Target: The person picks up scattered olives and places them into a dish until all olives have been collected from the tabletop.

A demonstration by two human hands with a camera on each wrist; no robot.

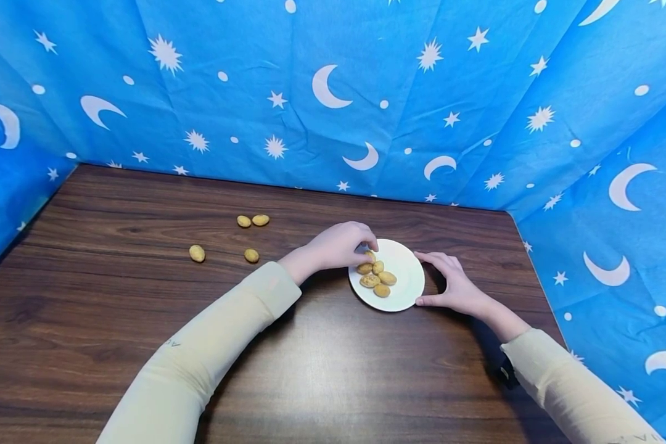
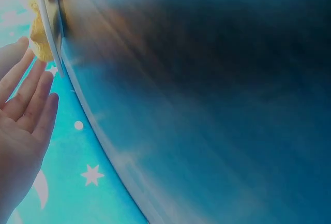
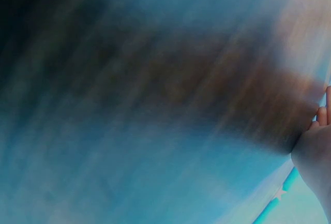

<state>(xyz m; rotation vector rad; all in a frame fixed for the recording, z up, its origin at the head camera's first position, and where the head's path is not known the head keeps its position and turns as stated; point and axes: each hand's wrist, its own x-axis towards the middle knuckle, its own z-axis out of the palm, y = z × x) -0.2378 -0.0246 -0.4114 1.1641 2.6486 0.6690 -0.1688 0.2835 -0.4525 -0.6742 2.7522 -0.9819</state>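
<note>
A round white plate (image 1: 405, 271) stands right of the middle of the table in the head view, with several small yellow-brown potatoes (image 1: 370, 281) grouped on its left side. My left hand (image 1: 341, 245) reaches over the plate's left rim and pinches one small potato (image 1: 371, 255) between thumb and fingertips, close over the others. In the left wrist view, the fingertips (image 2: 44, 76) are right at a yellow potato (image 2: 42, 45) beside the plate's edge. My right hand (image 1: 449, 285) holds the plate's right rim, thumb at the near side and fingers at the far side.
Left of the plate, on the dark wood-grain table (image 1: 322, 370), lie a potato (image 1: 197, 253), another potato (image 1: 251, 255) and a pair of potatoes (image 1: 252, 221) farther back. A blue cloth (image 1: 244, 74) with white moons and stars surrounds the back and sides.
</note>
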